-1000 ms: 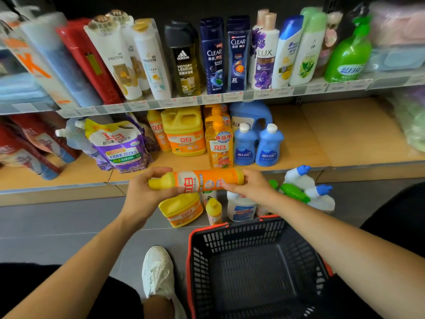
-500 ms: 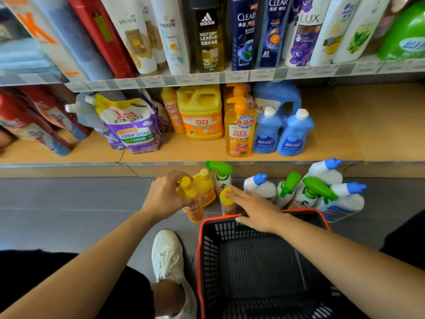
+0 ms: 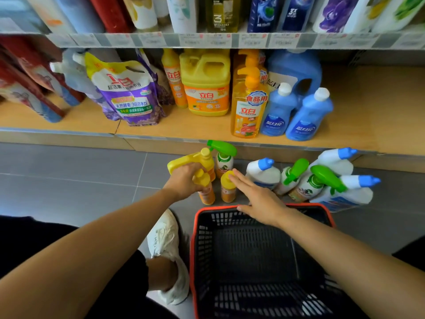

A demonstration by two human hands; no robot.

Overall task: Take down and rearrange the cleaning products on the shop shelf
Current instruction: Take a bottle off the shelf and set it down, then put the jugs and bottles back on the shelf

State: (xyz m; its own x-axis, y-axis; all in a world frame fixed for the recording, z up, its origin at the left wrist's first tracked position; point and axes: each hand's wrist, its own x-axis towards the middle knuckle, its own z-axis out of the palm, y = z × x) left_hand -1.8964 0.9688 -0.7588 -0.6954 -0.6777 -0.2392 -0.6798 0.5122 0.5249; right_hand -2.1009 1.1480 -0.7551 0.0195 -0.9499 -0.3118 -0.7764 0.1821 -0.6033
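Note:
My left hand [image 3: 184,181] grips the top of a slim orange dish-soap bottle [image 3: 206,192] that stands upright on the grey floor. Right beside it stands a second small orange bottle [image 3: 227,191]; the fingertips of my right hand [image 3: 257,201] rest flat against its yellow cap, fingers spread. Behind them on the floor are a yellow jug [image 3: 184,161], a green-trigger spray bottle [image 3: 224,157] and a cluster of white bottles with blue caps [image 3: 263,172]. On the low wooden shelf [image 3: 195,127] stand more orange and yellow soap bottles and two blue bottles [image 3: 296,116].
An empty black basket with a red rim [image 3: 195,226] sits on the floor right under my right forearm. My white shoe [image 3: 167,247] is to its left. Purple refill pouches [image 3: 128,95] lean on the shelf's left part. An upper shelf holds shampoo bottles.
The orange bottle, held level in both hands a second ago, has been lowered and stood upright on the floor. My right hand let go of it and moved to the neighbouring small bottle.

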